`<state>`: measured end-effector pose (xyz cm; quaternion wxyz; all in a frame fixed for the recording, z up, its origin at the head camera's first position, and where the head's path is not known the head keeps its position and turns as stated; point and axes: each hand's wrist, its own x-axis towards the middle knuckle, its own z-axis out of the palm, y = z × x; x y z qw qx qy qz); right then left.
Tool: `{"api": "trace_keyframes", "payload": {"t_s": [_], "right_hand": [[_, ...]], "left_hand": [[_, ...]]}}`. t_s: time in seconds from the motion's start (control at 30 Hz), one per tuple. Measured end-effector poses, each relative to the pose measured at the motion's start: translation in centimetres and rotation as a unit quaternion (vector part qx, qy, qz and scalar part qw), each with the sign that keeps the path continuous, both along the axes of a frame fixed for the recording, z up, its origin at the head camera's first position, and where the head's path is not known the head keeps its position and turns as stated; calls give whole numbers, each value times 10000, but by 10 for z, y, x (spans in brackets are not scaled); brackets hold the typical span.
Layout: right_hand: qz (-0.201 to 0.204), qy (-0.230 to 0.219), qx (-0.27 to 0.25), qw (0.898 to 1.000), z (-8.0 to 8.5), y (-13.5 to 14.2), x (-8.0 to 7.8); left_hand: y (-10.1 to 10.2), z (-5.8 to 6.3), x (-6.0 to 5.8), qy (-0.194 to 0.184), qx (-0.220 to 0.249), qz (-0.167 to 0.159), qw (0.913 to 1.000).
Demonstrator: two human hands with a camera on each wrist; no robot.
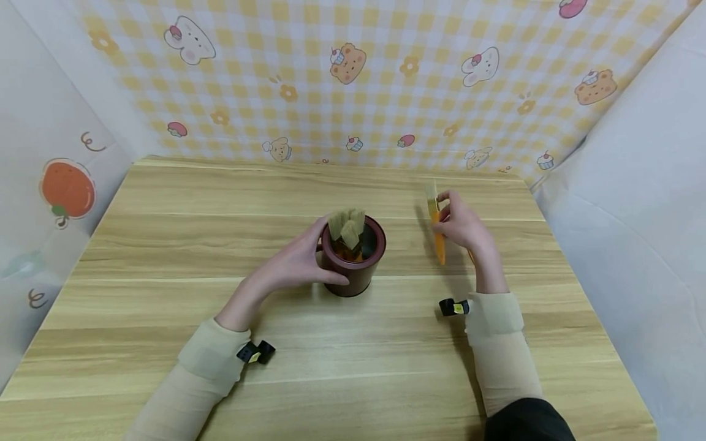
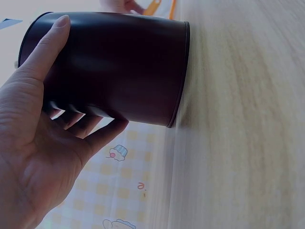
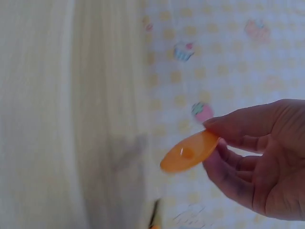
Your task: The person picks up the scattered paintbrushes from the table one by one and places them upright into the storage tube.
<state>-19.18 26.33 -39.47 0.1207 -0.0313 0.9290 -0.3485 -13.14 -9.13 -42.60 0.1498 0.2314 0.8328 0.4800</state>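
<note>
In the head view, my left hand (image 1: 292, 263) grips a dark reddish-brown pen holder (image 1: 355, 278) standing on the table, thumb on its near side and fingers round the far side. Several paintbrushes (image 1: 349, 229) stand in it with their pale bristles up. The left wrist view shows the smooth wall of the holder (image 2: 114, 67) close up. To the right, my right hand (image 1: 463, 223) pinches a flat paintbrush (image 1: 439, 239) by its orange handle, bristles pointing away from me. The right wrist view shows the orange handle (image 3: 188, 152) between thumb and fingers.
An orange piece (image 1: 471, 256), mostly hidden by the right hand, shows beside the wrist. The wood-grain table (image 1: 182, 245) ends at a yellow checked backdrop (image 1: 309, 116). White sheets hang at the left (image 1: 33, 141) and right (image 1: 623, 184).
</note>
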Motion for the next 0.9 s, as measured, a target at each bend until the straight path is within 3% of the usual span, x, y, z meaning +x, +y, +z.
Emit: {"api": "trace_keyframes", "payload": {"t_s": [0.23, 0.43, 0.67, 0.9], "right_hand": [[-270, 966, -559, 9934, 25, -20, 14], [-309, 1977, -1029, 9744, 42, -42, 30], [-384, 2824, -2190, 9332, 54, -67, 49], [32, 3436, -3157, 8844, 59, -84, 64]], "left_hand": [[0, 0, 0, 3, -9, -13, 10000], [0, 1, 0, 26, -65, 32, 10000], [0, 1, 0, 57, -27, 12, 10000], [0, 2, 1, 99, -18, -30, 9999]]}}
